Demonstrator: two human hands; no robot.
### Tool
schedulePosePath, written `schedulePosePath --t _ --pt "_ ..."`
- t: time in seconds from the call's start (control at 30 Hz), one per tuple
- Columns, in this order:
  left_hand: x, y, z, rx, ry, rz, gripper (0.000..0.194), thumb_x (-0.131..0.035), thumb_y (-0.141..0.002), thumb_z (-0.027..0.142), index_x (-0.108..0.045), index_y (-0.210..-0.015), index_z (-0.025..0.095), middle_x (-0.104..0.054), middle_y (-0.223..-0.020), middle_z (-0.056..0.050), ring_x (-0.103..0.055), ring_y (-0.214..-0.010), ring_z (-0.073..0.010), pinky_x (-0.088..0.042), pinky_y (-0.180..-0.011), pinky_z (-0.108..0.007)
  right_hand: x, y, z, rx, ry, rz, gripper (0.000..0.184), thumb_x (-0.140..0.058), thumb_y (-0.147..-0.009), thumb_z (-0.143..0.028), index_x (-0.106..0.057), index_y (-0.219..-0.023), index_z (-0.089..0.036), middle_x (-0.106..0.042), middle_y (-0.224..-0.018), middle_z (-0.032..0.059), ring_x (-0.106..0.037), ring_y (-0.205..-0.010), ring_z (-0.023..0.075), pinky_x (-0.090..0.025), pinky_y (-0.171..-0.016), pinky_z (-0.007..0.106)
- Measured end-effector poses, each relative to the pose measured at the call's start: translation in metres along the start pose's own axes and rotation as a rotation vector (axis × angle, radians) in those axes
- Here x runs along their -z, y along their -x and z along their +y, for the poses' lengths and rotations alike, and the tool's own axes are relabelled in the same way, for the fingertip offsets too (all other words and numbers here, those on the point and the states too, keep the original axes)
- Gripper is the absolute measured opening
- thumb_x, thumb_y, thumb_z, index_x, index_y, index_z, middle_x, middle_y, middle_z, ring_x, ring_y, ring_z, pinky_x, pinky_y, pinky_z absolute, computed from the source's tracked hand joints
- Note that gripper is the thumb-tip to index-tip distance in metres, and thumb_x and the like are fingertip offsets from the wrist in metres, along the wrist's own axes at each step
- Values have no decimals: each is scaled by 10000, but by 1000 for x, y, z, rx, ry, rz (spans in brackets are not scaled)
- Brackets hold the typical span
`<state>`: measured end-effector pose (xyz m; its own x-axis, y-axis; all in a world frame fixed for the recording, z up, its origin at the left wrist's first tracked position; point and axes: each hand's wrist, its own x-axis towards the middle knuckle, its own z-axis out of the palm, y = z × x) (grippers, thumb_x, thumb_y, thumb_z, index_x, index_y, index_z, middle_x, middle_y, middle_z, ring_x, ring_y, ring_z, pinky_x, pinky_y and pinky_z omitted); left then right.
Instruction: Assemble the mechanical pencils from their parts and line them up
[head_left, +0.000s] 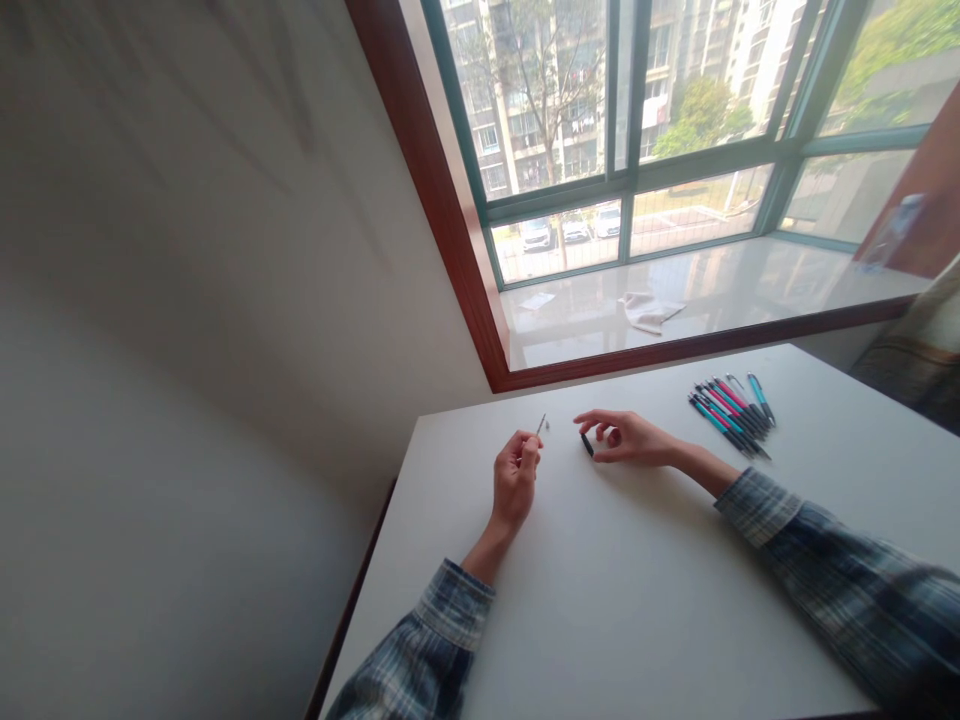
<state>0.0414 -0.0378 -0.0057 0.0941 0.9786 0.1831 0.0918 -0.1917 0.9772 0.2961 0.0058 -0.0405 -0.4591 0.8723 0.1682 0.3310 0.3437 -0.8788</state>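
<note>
White tabletop [600, 600] first: the left hand [516, 480] rests nearest on it, fingers pinched shut on a thin metal pen part [540, 425]. Just beside it, the right hand [626, 437] is curled, thumb and fingertips loosely holding a short black pen piece [586, 445]. Farther along the tabletop lies a fan of pink and blue click pens [731, 415] — beyond its far edge, a crumpled cloth [649, 312] on the window sill [750, 280].

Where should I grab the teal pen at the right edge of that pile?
Pinch the teal pen around mid-barrel, coming from its right with your right hand. It lies flat, with open table on that side, while the other pens lie close along its left.
</note>
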Motion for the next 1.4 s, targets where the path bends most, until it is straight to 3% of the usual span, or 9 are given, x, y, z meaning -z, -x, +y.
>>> schedulePosePath --t 0.1,0.23,0.43,0.57,0.97,1.4 --pt "3 -2 -2 -1 13 33 351 -538 -949 517 -546 -802 198 -360 -593 68 -290 -485 -80 -227 -449 -197 -17 -15 -2 5 39 139 799 -780 -741 -277 -497 -1488 -307 -735 -1194 55 -629 -963 212 -542 -745 311" --pt "7 -4 -6 7 29 68 333 -538 -946 497 -551 -803 197 -355 -595 71 -265 -483 -76 -217 -446 -191 -36 -38 -5 -13 55 200 1000 -789 -720 -236 -312 -1594 -340 -758 -1198 34 -655 -1009 239 -546 -830 358" --pt "9 -4 -11 23 43 95 313 -527 -962 473 -560 -820 195 -372 -623 64 -284 -509 -79 -237 -462 -186 -49 -41 -2 -25 81 275 1041 -767 -753 -251 -214 -1633 -321 -765 -1216 32 -675 -1017 233 -530 -931 384" --pt "8 -4 -13 21 37 82 318 -531 -963 479 -572 -825 195 -369 -626 65 -270 -507 -79 -239 -463 -187 -50 -37 -2 -24 106 244 1058 -767 -756 -254 -192 -1642 -305 -771 -1212 31 -676 -991 229 -524 -943 380" --pt "5 -2 -13 35 32 64 327 -525 -975 490 -568 -833 199 -354 -628 65 -264 -518 -82 -226 -464 -186 -46 -36 -9 -27 105 204 1063 -765 -778 -254 -170 -1658 -299 -762 -1257 29 -687 -1049 244 -519 -986 401" --pt "3 1 -7 32 18 76 345 -536 -956 517 -574 -827 200 -370 -615 70 -271 -492 -79 -245 -461 -190 -45 -33 -7 4 87 202 867 -773 -770 -242 -417 -1556 -328 -761 -1249 31 -684 -1066 261 -535 -995 443"
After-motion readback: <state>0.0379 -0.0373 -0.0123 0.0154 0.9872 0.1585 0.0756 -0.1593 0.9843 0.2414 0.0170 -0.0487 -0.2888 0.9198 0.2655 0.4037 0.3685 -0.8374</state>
